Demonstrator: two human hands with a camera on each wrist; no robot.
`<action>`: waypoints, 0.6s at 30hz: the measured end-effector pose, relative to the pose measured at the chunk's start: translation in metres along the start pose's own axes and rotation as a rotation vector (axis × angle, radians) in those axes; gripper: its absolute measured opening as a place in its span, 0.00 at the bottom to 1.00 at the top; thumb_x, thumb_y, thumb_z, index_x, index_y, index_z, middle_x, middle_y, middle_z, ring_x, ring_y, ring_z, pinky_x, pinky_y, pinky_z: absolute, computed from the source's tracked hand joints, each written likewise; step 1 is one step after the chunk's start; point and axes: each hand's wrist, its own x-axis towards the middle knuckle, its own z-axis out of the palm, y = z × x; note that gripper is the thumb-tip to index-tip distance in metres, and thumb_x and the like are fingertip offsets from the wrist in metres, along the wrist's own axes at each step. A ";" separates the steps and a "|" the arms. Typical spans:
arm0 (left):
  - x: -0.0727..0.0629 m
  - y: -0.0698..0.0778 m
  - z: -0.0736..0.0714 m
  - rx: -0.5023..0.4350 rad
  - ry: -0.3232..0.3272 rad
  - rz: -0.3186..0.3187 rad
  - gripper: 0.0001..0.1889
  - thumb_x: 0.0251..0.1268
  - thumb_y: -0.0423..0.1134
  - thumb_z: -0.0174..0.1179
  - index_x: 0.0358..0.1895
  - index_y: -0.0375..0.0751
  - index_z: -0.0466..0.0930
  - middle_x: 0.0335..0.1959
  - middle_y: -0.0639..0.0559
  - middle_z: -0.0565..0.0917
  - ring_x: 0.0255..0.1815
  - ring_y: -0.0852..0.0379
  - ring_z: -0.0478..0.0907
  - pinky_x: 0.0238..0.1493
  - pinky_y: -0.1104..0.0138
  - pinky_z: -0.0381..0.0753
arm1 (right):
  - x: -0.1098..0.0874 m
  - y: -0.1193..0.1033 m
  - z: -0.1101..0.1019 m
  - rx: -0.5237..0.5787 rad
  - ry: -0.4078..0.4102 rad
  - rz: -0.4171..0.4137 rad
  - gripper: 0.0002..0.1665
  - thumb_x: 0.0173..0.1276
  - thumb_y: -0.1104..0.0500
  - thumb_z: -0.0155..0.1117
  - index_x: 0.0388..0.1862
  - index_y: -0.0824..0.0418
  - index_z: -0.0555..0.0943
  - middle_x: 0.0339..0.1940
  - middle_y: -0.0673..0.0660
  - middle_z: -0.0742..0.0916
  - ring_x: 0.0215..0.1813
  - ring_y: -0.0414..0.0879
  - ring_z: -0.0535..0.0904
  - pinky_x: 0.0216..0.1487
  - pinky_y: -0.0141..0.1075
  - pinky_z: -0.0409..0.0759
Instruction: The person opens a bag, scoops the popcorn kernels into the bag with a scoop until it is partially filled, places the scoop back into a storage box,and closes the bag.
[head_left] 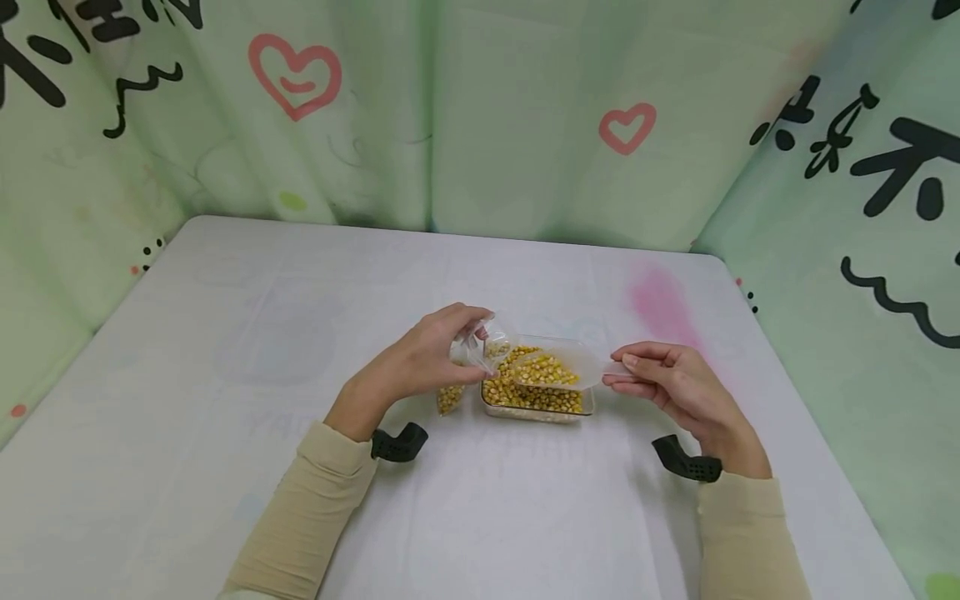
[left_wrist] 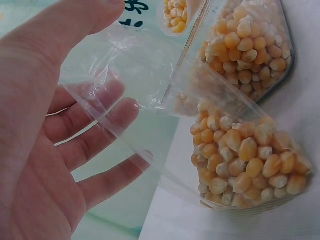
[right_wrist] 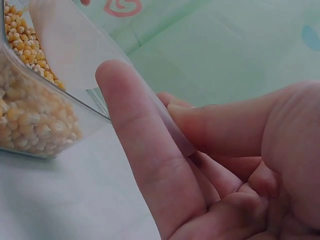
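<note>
Left hand (head_left: 429, 350) curved round the mouth of a clear bag (head_left: 450, 400), thumb and fingers spread with film between, corn kernels (left_wrist: 242, 165) in its bottom. Right hand (head_left: 671, 379) pinches the handle of a translucent scoop (head_left: 588, 365), loaded, above a clear container (head_left: 534, 412) of corn; container on white table (head_left: 555, 500), just right of bag

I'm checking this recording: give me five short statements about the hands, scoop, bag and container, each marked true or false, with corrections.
1. The right hand pinches the scoop by its handle. True.
2. The scoop is empty. False: it carries yellow kernels.
3. The left hand holds a clear bag. True.
4. In the head view, the bag is to the right of the container. False: it is to the left of the container.
5. Kernels show through the container's wall. True.
</note>
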 end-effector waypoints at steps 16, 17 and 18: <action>0.002 0.002 0.006 0.008 -0.011 0.009 0.37 0.55 0.45 0.71 0.69 0.39 0.69 0.50 0.51 0.79 0.53 0.55 0.76 0.58 0.59 0.78 | -0.011 -0.011 -0.005 0.087 -0.002 -0.092 0.12 0.74 0.71 0.52 0.47 0.68 0.83 0.42 0.59 0.89 0.44 0.51 0.90 0.49 0.38 0.84; 0.002 0.002 0.006 0.007 -0.013 0.008 0.37 0.55 0.45 0.71 0.69 0.39 0.69 0.50 0.51 0.79 0.53 0.55 0.76 0.58 0.59 0.78 | -0.011 -0.012 -0.005 0.093 -0.001 -0.098 0.12 0.75 0.72 0.51 0.47 0.68 0.83 0.42 0.59 0.89 0.44 0.51 0.90 0.49 0.38 0.83; 0.002 0.002 0.006 0.006 -0.013 0.010 0.37 0.56 0.45 0.71 0.69 0.39 0.69 0.50 0.51 0.79 0.53 0.55 0.76 0.58 0.59 0.78 | -0.012 -0.013 -0.005 0.100 0.000 -0.103 0.12 0.74 0.72 0.51 0.47 0.68 0.83 0.42 0.59 0.89 0.44 0.51 0.90 0.49 0.38 0.83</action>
